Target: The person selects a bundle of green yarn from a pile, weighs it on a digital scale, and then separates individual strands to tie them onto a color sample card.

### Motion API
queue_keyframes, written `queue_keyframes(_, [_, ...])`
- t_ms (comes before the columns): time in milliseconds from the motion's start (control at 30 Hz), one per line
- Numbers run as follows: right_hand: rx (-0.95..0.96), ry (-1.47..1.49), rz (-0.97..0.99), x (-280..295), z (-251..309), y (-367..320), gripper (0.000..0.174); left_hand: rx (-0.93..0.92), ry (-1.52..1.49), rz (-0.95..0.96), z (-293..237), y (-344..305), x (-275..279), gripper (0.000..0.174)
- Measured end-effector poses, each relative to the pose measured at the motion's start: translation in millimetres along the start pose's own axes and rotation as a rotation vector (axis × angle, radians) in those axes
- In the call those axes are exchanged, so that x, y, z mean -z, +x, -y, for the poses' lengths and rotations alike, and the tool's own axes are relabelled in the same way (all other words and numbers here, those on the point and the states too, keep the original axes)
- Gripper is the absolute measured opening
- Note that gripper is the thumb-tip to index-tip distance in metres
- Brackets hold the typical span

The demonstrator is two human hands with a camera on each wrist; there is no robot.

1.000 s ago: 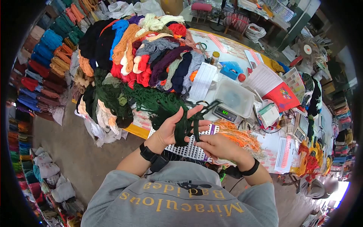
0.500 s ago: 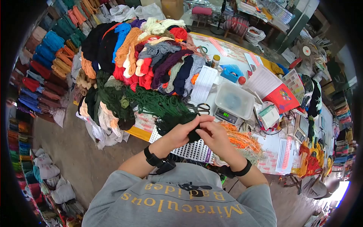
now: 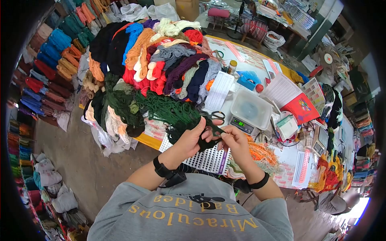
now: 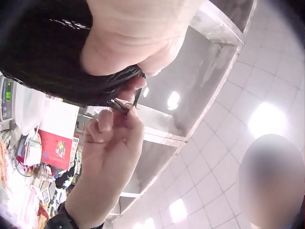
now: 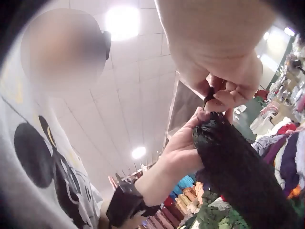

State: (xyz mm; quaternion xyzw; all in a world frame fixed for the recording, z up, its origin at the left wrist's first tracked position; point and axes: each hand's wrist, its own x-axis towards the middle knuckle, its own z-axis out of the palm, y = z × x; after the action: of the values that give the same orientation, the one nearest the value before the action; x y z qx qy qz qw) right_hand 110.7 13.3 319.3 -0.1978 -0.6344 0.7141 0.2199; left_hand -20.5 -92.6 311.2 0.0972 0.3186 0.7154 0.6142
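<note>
My left hand (image 3: 192,139) grips a thick hank of dark green yarn (image 5: 238,167), its fingers curled round the strands near one end. Close beside it on the right, my right hand (image 3: 236,142) pinches a thin twist of the same yarn between thumb and fingertips. In both wrist views the fingertips of the two hands meet at the hank's end. More green yarn (image 3: 165,107) trails back from the hands onto the table. Just beyond the hands lie scissors with black handles (image 3: 218,115), their blades hidden under the yarn.
Skeins of many colours (image 3: 161,60) are heaped at the left. A digital scale (image 3: 240,124) with a clear plastic tub (image 3: 251,105) stands ahead, near orange yarn (image 3: 261,150). A white card with rows of holes (image 3: 207,161) lies at the table's front edge, under the hands.
A second ago the left fingers were spread with green yarn looped over them. The hands then came together, and now the left fingers curl round the yarn while the right pinches a strand slightly apart.
</note>
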Motion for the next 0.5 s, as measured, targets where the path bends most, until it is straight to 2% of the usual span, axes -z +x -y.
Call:
queue_keyframes(67, [-0.363,0.273,0.052,5.0,16.4,-1.0,0.009,-0.045,0.168,-0.034,-4.8,0.5,0.8,0.061])
queue_keyframes(133, [-0.408,0.247,0.08,11.3,7.6,-3.5,0.009,-0.028,0.122,-0.056,-8.6,1.9,0.8,0.058])
queue_keyframes(200, [-0.428,0.014,0.328,22.9,0.8,-8.5,0.011,0.096,0.419,0.068,-17.4,-0.3,6.4,0.049])
queue_keyframes(233, [-0.411,0.015,0.245,32.7,0.7,-12.3,0.014,0.162,0.49,0.172,-18.6,-0.1,17.7,0.041])
queue_keyframes(267, [-0.352,0.12,0.08,45.0,-3.0,-16.0,0.014,0.334,0.494,0.163,-23.7,-3.2,26.6,0.034])
queue_keyframes(333, [-0.208,0.359,-0.252,75.5,-11.2,-20.3,0.015,0.408,0.38,0.033,-39.7,-4.8,54.6,0.032])
queue_keyframes(367, [-0.123,0.493,-0.424,96.7,-15.3,-24.0,0.016,0.325,0.228,-0.009,-48.8,-6.3,74.3,0.031])
queue_keyframes(433, [-0.092,0.749,-0.406,182.8,-59.4,-42.7,0.019,0.2,-0.032,-0.14,-71.1,-9.5,118.2,0.029])
queue_keyframes(467, [-0.065,0.776,-0.635,203.5,-71.4,-52.1,0.018,0.154,-0.139,-0.229,-83.3,-11.1,140.1,0.028])
queue_keyframes(500, [-0.066,0.85,-0.7,239.2,-91.6,-68.3,0.016,0.122,-0.151,-0.266,-93.1,-14.5,163.0,0.026])
